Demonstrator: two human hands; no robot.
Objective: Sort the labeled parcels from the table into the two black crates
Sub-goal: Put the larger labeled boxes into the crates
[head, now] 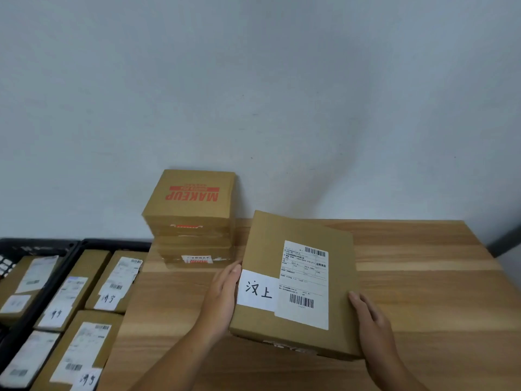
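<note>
Cardboard parcel (270, 244) is pressed at its side edges between the straight-fingered left hand (222, 297) and right hand (369, 317); smooth wooden table (423, 277) is exposed rightward.

Brown parcel (298, 280), white labels (306, 283)
</note>
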